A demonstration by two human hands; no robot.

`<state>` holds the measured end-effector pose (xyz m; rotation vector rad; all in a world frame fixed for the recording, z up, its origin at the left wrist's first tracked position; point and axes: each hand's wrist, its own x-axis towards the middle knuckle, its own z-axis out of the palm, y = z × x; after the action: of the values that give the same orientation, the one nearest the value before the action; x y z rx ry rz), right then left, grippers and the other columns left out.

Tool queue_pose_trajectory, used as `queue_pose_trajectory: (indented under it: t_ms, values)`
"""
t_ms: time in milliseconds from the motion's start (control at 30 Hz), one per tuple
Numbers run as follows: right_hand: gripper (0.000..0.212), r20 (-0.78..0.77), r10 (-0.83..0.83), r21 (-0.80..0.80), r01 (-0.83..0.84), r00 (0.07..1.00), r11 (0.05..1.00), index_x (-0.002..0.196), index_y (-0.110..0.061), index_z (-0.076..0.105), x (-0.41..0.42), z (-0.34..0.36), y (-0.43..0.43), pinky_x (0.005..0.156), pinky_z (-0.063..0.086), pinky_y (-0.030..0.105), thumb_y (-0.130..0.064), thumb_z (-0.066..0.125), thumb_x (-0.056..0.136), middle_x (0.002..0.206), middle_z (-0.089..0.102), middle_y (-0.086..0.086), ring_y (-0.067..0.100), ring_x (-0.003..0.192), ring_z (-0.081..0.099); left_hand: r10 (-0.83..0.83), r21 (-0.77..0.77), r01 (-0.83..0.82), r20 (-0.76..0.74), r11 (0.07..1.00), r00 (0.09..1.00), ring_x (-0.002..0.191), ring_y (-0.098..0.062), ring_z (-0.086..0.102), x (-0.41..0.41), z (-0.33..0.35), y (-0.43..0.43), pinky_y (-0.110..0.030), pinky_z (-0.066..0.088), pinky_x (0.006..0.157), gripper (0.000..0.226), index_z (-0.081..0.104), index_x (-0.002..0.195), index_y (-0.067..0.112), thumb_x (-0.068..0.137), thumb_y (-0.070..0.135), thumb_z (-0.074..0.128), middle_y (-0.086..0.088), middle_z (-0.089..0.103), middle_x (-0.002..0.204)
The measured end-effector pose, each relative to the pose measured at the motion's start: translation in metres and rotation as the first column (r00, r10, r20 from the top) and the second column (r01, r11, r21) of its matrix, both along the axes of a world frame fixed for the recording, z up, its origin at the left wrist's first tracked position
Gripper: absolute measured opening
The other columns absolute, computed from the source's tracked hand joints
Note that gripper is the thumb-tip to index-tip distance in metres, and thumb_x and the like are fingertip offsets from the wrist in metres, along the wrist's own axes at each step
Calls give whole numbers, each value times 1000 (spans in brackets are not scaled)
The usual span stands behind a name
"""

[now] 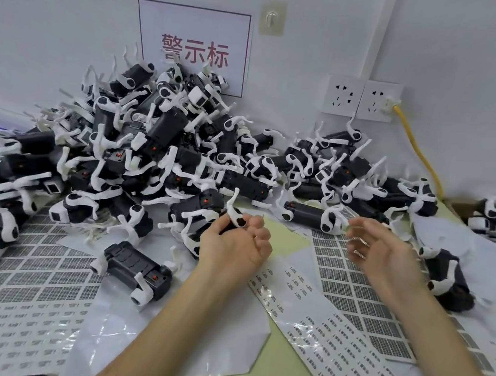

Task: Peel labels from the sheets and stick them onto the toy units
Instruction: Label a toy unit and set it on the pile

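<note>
Left hand (235, 242) is gripping a black toy unit (207, 206) with white legs at the front of the heap (152, 144), fingers curled round it. Right hand (385, 254) is hovering just beside it over a label sheet (338, 280), fingers loosely curled and blurred, so I cannot tell whether it is pinching a label. I am seeing more sheets (42, 275) lying across the tabletop (284, 239) under the heap.

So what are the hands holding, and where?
The left hand grips a toy unit by its near end; the right hand is blurred, so cannot tell.
</note>
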<state>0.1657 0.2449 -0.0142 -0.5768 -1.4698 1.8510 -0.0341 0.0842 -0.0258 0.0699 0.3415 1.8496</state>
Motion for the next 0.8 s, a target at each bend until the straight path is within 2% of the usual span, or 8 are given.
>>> queue_pose_trajectory:
  t_ms: [133, 233, 367, 467, 533, 600, 700, 800]
  values:
    - [18, 62, -9, 89, 4, 998, 996, 98, -18, 76, -2, -2, -1, 77, 46, 35, -25, 62, 89, 92, 69, 5, 17, 79, 65, -116, 67, 120, -60, 991, 991, 62, -18, 52, 5, 3, 0, -27, 45, 55, 30, 49, 87, 14, 97, 38, 36, 1, 48, 78]
    - [25, 138, -31, 197, 3, 990, 980, 115, -22, 74, -7, -5, -5, 79, 53, 37, -13, 62, 96, 110, 74, 6, 27, 97, 71, -212, 64, 220, -104, 973, 972, 63, -18, 50, 11, 2, 1, -28, 45, 56, 31, 49, 81, 14, 94, 38, 34, 1, 48, 76]
    - [53, 213, 16, 375, -97, 977, 922, 138, -34, 58, -14, -7, -20, 85, 60, 32, -23, 71, 88, 130, 68, -12, 13, 113, 70, -346, 51, 361, -192, 931, 919, 62, -20, 49, 21, 4, 0, -28, 48, 57, 27, 47, 76, 14, 89, 36, 38, -2, 48, 71]
    - [73, 268, 64, 441, -182, 961, 879, 147, -38, 47, -21, -12, -29, 94, 58, 28, -12, 77, 85, 138, 60, -21, 4, 123, 62, -452, 38, 480, -276, 876, 848, 60, -19, 50, 26, 3, -1, -28, 47, 58, 24, 45, 76, 16, 89, 35, 46, -2, 50, 67]
    - [78, 289, 80, 479, -216, 954, 851, 147, -36, 47, -27, -19, -32, 97, 56, 28, 0, 77, 86, 137, 61, -18, 3, 126, 60, -523, 3, 550, -303, 835, 797, 58, -17, 48, 29, 2, -1, -27, 45, 57, 33, 43, 76, 17, 96, 42, 35, -2, 50, 65]
    - [76, 276, 69, 524, -210, 959, 826, 141, -38, 51, -32, -25, -34, 94, 56, 26, 9, 75, 86, 131, 68, -11, 7, 123, 64, -589, -31, 616, -334, 787, 736, 54, -15, 41, 30, 1, -1, -26, 42, 56, 39, 43, 76, 18, 97, 47, 27, -1, 51, 62]
    - [70, 238, -4, 551, -132, 971, 824, 128, -51, 56, -35, -29, -37, 91, 58, 31, -1, 76, 83, 121, 73, -8, 11, 113, 70, -650, -73, 678, -376, 732, 661, 50, -15, 29, 31, 1, 0, -26, 33, 52, 43, 46, 72, 18, 95, 49, 27, 0, 52, 57]
    - [64, 180, -76, 577, -43, 981, 816, 121, -58, 56, -35, -29, -38, 91, 58, 32, -15, 75, 77, 118, 74, -11, 11, 109, 72, -623, -154, 641, -483, 752, 615, 46, -15, 23, 26, 2, 3, -28, 27, 51, 55, 50, 65, 19, 98, 55, 24, 3, 49, 50]
